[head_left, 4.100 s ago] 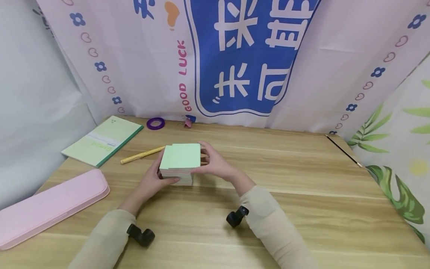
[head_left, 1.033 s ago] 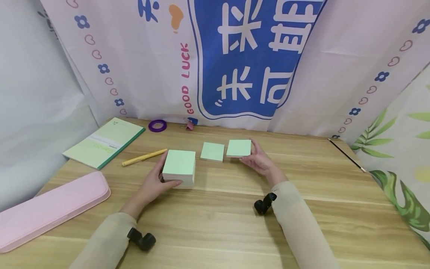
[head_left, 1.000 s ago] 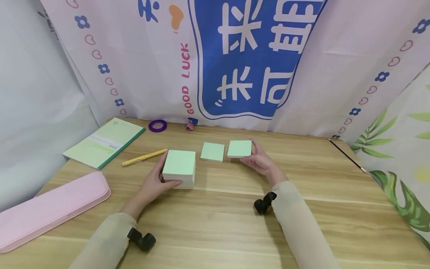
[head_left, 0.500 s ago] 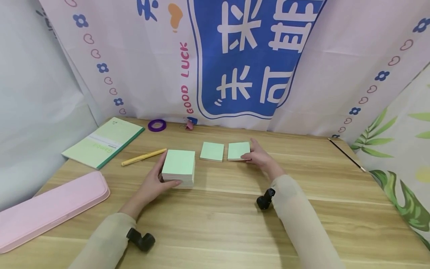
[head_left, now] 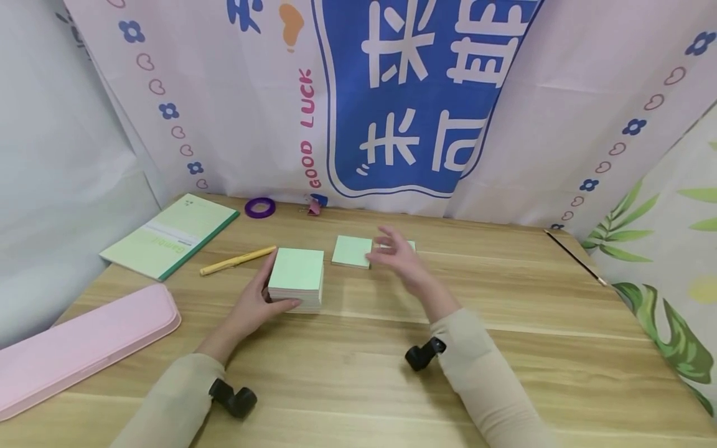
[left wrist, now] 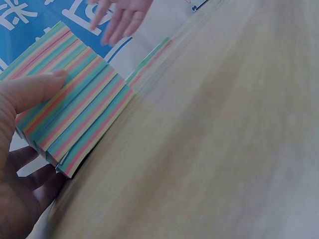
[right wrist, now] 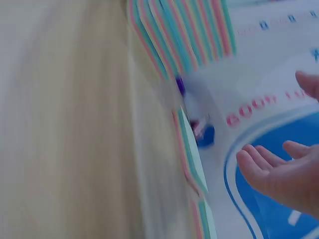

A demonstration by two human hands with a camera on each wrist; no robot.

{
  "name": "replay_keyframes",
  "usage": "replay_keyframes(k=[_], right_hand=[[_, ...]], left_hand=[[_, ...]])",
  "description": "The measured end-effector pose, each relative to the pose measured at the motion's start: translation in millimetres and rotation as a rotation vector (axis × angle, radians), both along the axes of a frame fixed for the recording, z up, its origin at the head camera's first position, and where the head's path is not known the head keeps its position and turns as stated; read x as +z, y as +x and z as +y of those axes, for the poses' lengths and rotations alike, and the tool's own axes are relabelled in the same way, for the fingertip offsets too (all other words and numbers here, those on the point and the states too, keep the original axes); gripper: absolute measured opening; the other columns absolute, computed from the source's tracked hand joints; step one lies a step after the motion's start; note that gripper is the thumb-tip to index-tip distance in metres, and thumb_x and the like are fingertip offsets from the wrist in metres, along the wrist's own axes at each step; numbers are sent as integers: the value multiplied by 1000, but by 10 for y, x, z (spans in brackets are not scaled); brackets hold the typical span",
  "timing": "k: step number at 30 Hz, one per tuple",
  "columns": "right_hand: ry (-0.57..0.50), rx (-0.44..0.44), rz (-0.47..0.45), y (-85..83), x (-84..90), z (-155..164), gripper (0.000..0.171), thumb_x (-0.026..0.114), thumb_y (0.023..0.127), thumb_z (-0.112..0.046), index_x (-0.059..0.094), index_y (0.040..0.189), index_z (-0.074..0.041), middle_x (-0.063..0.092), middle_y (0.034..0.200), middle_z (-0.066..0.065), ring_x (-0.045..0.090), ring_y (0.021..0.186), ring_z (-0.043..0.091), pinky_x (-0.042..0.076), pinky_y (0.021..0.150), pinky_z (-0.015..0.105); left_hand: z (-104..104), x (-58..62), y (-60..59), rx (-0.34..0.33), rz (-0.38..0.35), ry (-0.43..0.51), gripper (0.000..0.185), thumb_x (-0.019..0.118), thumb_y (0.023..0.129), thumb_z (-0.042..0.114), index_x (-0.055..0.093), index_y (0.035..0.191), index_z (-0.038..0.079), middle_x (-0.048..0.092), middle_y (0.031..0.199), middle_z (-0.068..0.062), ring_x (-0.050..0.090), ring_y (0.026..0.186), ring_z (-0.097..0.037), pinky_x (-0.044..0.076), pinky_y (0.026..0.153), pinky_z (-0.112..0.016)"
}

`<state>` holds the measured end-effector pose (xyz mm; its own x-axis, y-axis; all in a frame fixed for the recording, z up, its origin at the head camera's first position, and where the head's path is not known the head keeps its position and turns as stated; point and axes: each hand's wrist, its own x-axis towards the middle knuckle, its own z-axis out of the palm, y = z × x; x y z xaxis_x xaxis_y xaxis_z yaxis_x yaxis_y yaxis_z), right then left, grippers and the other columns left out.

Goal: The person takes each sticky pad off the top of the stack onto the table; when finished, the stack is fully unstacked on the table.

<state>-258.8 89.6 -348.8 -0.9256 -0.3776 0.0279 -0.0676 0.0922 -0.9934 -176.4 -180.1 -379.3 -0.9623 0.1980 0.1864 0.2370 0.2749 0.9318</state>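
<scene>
A thick stack of square sticky note pads point(head_left: 297, 269) stands on the table, pale green on top. Striped layers show along its sides point(left wrist: 87, 107) in the left wrist view. My left hand point(head_left: 249, 314) grips this stack from the left, thumb across the near side. Behind and to the right lies a thin sticky note pad point(head_left: 351, 251). A second thin pad point(head_left: 412, 246) is mostly hidden behind my right hand point(head_left: 404, 261). That hand hovers with fingers spread and holds nothing; in the right wrist view its fingers point(right wrist: 259, 167) are apart from both pads.
A yellow pen point(head_left: 238, 261), a green notebook point(head_left: 170, 236) and a pink pencil case point(head_left: 89, 348) lie on the left. Purple tape point(head_left: 260, 208) and binder clips point(head_left: 315, 204) sit at the back. A black pencil point(head_left: 574, 256) lies far right.
My right hand took thin pads off the stack and laid a second one right of the first. It has since let go and moved left. My left hand stays on the stack.
</scene>
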Motion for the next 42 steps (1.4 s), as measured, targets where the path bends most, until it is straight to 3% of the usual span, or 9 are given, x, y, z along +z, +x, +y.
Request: replay_keyframes(k=[4,7,10,16,20,23,30,36,42], right_hand=[[56,211,34,192,-23,-328,84,67,73,-10,15,138,-15,25,135,16,28,120,34,30,93,41],[154,294,92,287,-37,-537,90,70,72,-17,10,139,-20,19,139,11,24,123,28,27,96,40],[241,299,154,334,-56,-684,90,71,72,-23,10,139,-18,17,139,9,22,123,26,25,96,42],[351,218,243,356,-45,-788,88,70,73,-24,14,138,-7,24,135,11,30,118,25,32,92,41],[312,203,189,313,-56,-757,84,71,72,-17,18,136,-7,32,129,11,35,115,25,34,91,39],[211,209,95,258,-113,-679,84,71,70,-9,19,136,-10,36,124,13,39,111,26,38,87,36],[-141,235,-153,244,-147,-245,82,57,70,18,19,134,-15,44,115,22,53,84,19,45,75,36],[-380,236,-239,203,-168,300,81,41,72,25,11,137,-14,43,115,16,53,90,22,41,83,39],[-529,116,-280,35,-165,944,82,30,75,26,5,139,-18,45,113,12,56,85,22,44,79,31]], left_hand=[[-3,-12,-3,2,5,-5,94,69,73,8,4,140,18,12,141,-13,18,124,-31,19,98,-44],[-1,-15,-7,0,15,-5,93,69,73,7,5,140,17,13,141,-13,18,123,-31,19,97,-44],[2,-9,-3,1,14,-13,93,69,74,9,5,140,18,12,141,-12,17,124,-29,19,98,-44],[-2,6,13,8,8,-16,92,68,74,11,4,140,19,11,141,-13,18,123,-31,21,97,-45],[-58,-127,-67,6,13,-28,92,70,73,15,6,139,30,12,141,-8,19,124,-28,21,97,-44],[-92,-233,-128,10,11,-46,93,71,72,20,7,137,38,11,142,-3,17,125,-24,21,97,-43],[-95,-243,-134,26,9,-64,93,71,72,21,6,136,39,10,142,-5,17,125,-27,20,98,-43],[-102,-258,-139,33,-2,-71,93,71,72,24,6,136,40,10,142,-5,17,125,-26,20,98,-42],[-96,-238,-134,45,-14,-84,92,71,72,27,6,136,39,9,143,-3,16,126,-26,20,98,-43]])
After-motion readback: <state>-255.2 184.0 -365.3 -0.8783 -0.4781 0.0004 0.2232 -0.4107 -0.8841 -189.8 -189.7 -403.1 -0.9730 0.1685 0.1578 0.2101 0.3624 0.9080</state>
